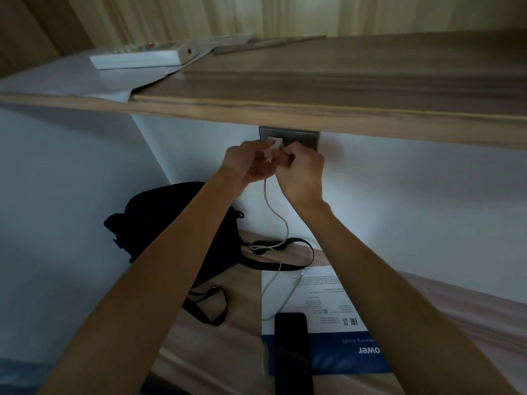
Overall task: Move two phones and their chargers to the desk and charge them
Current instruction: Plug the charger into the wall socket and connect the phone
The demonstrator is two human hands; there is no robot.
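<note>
A grey wall socket plate sits just under a wooden shelf. A white charger block is at the socket, and both hands are on it. My left hand grips the block from the left; my right hand pinches it, or a second plug, from the right, I cannot tell which. A white cable hangs from the block down to the desk and loops towards a black phone, which lies face up on a white and blue box. The second phone is out of sight.
A black bag with straps lies on the wooden desk to the left of the box. The wooden shelf overhangs the socket and carries white papers and a white remote control. White wall surrounds the socket.
</note>
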